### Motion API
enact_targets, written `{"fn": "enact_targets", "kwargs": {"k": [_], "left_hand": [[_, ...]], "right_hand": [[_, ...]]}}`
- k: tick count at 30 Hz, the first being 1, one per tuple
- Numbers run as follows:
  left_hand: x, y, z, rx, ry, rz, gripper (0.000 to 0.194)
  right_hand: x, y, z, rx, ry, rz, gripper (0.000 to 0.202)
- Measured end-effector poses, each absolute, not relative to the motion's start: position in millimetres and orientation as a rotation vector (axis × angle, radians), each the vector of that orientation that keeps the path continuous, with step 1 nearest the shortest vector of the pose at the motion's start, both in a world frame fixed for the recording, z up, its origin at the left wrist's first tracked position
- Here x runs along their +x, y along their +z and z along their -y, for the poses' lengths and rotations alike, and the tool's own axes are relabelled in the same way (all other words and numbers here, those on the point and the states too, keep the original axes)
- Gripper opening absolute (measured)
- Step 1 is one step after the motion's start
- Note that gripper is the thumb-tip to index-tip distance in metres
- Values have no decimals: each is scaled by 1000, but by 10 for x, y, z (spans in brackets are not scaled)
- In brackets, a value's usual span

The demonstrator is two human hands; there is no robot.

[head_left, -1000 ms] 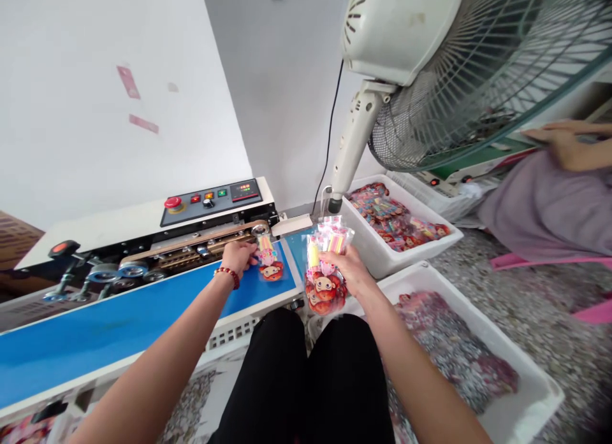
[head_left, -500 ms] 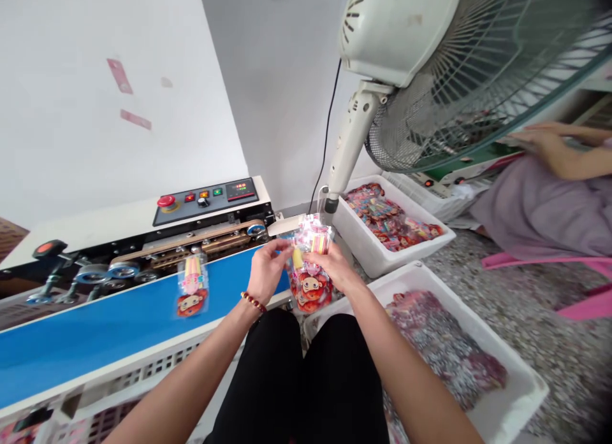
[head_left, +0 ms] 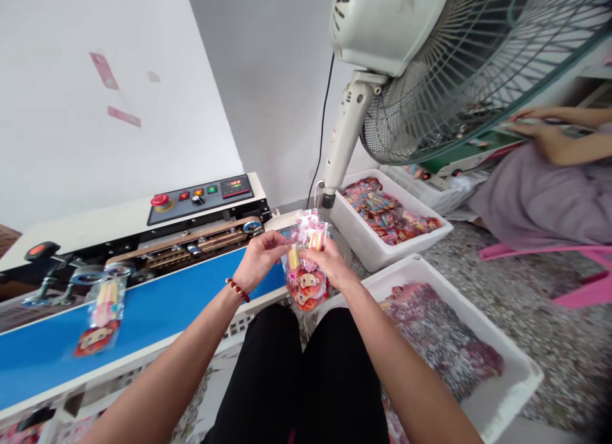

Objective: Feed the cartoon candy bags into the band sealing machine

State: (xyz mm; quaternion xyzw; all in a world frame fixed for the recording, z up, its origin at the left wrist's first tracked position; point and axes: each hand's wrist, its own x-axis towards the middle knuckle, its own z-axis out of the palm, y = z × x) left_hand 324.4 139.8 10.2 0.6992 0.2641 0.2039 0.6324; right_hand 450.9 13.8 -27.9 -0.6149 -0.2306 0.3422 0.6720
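Note:
Clear plastic packets (head_left: 308, 281), showing red-haired cartoon faces and pink and yellow sticks, are stacked upright just above my knees. My right hand (head_left: 331, 264) grips the stack from the right, its thumb lying across the front. From the left, my left hand (head_left: 262, 258), with a beaded bracelet at the wrist, pinches the upper left edge of the front packet. On the blue conveyor belt (head_left: 162, 313) of the sealing machine (head_left: 205, 202), a single packet (head_left: 101, 316) lies near the rollers, well left of my hands.
Two white bins, a near one (head_left: 521, 374) and a far one (head_left: 382, 256), hold piles of packets at the right. A standing fan (head_left: 392, 30) looms over the upper right. Beyond it, a person's hands (head_left: 540, 128) are at another machine, near a pink stool (head_left: 586, 285).
The packet on the belt has travelled left, farther from my hands. My left hand has shifted slightly left, still pinching at the stack's edge. The right hand keeps its grip.

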Motion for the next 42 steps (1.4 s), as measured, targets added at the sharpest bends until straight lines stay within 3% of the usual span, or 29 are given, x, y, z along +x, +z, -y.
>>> {"fn": "enact_targets", "kwargs": {"k": [18, 27, 35, 42], "left_hand": [[3371, -50, -1504, 1745, 520, -666, 31], [3237, -142, -1323, 1353, 456, -713, 45], [3372, -212, -1374, 1325, 513, -939, 31], [3521, -113, -1661, 1370, 297, -1094, 22]], "right_hand": [[4548, -281, -174, -1443, 720, 537, 52], [4612, -411, -229, -1355, 635, 456, 53], [4627, -424, -267, -1331, 600, 246, 48], [4656, -385, -224, -1296, 566, 198, 47]]}}
